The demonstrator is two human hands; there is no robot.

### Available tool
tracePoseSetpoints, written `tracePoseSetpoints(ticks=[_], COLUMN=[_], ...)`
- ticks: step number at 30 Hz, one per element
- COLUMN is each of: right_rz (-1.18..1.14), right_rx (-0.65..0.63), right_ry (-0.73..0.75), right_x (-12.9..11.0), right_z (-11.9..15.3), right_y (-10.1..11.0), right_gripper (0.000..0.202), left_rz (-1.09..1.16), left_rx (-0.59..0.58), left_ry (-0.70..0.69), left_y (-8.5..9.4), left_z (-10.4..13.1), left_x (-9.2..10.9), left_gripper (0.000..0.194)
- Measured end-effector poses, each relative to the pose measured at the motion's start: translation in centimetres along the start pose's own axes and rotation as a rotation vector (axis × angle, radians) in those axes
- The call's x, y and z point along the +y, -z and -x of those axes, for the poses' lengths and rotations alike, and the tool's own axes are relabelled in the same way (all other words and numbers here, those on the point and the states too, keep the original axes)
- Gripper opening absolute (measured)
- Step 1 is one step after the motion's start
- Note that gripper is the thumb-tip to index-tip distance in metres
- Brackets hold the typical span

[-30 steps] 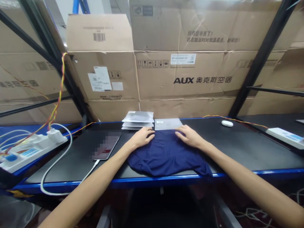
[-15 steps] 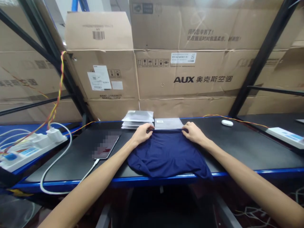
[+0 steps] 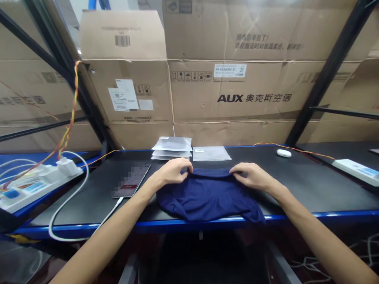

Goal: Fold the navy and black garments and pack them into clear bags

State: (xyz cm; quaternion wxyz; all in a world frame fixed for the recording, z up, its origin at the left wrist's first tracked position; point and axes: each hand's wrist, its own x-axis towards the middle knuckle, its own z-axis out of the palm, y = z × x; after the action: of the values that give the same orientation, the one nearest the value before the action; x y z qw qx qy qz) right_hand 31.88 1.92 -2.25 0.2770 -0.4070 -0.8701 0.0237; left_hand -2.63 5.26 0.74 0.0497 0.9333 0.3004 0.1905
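A dark navy piece of fabric (image 3: 207, 197), seemingly a garment, lies creased at the front of the black tabletop, its near edge at the blue rim. My left hand (image 3: 177, 170) pinches the far left corner of its top edge between thumb and fingers. At the far right corner, my right hand (image 3: 249, 174) grips the same edge in a like pinch. Between the hands the edge is raised a little and stretched fairly straight. Just beyond it lies a flat translucent packet (image 3: 211, 154) with a small white label. Left of that is a stack of similar packets (image 3: 171, 148).
A phone (image 3: 133, 181) with a white charging cable (image 3: 51, 221) lies left of my left forearm. A power strip (image 3: 38, 181) crowded with plugs is at far left; another strip (image 3: 357, 170) sits right. A small white case (image 3: 283, 153) rests back right. Cardboard (image 3: 195, 114) walls the back.
Both hands have drawn the fabric's far edge back toward me, lifting it slightly. More of the single packet behind it now shows.
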Motion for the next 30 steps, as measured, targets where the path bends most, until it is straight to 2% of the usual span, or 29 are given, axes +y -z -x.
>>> tracePoseSetpoints(ticks=[3,5,8,13,16,19,21,24,30], right_rz=[0.031,0.043,0.049,-0.033,-0.161,-0.179,-0.155,-0.130,-0.160], right_rx=[-0.074,-0.096,-0.089,-0.020,-0.032,-0.138,-0.199,-0.200,0.015], right_ry=[0.021,0.013,-0.002,-0.005,0.001,-0.011,-0.029,-0.060,-0.241], right_x=[-0.3,-0.3,-0.3,-1.8,-3.6,-5.1,-5.6,-6.0,-6.2], right_z=[1.0,1.4,1.8,3.1,5.0,7.1,8.2,9.0,7.6], right_y=[-0.3,-0.4,-0.5,0.1,0.7,1.1,1.1,1.0,1.6], right_gripper=[0.024,0.025,0.026,0.031,0.029,0.036,0.039,0.031,0.027], left_rz=[-0.004,0.009,0.036,0.173,0.333,0.402,0.397,0.410,0.396], left_rx=[-0.119,-0.142,-0.139,-0.043,-0.140,-0.280,-0.319,-0.267,-0.007], left_ry=[0.045,0.064,0.094,0.123,0.125,0.133,0.150,0.181,0.364], left_y=[0.3,0.3,0.3,1.5,2.8,3.4,3.4,3.1,2.7], left_z=[0.7,1.1,1.8,3.5,5.1,6.8,7.6,8.1,7.3], left_x=[0.7,0.9,0.8,1.2,1.9,2.6,2.9,3.1,2.8], left_gripper=[0.013,0.013,0.019,0.033,0.037,0.041,0.034,0.021,0.024])
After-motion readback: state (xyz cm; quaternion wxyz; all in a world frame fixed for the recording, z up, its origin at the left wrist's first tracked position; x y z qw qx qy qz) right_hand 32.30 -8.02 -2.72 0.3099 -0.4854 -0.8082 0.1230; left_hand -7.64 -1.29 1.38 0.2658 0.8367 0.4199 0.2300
